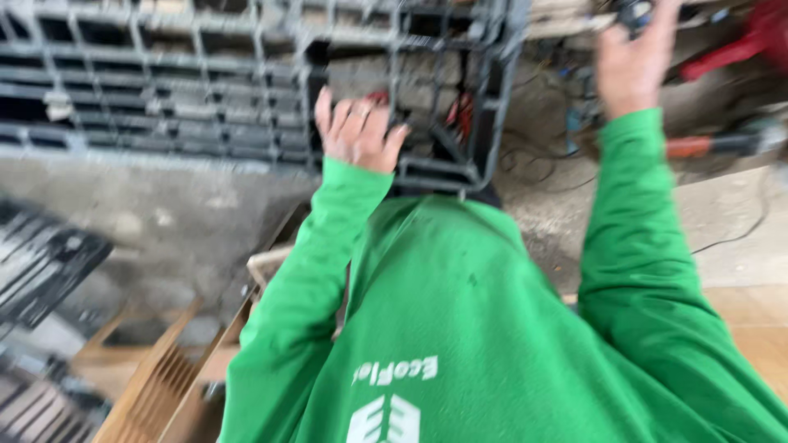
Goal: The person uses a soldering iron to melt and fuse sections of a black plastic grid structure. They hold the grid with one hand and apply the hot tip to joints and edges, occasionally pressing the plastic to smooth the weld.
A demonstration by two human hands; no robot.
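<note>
workshop | grey plastic pallet [246,82] | power tool [722,143] | cables [533,164] | dusty concrete floor [164,213]

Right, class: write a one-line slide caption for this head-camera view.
Green-sleeved left hand rests on a grey plastic lattice pallet while the right hand reaches up toward blurred tools.

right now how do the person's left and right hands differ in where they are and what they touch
The left hand grips the edge of the dark plastic crate; the right hand is raised higher, off the crate, by a small dark object too blurred to identify. The left hand's fingers curl; the right hand's look straighter. Both wear green sleeves.
</note>
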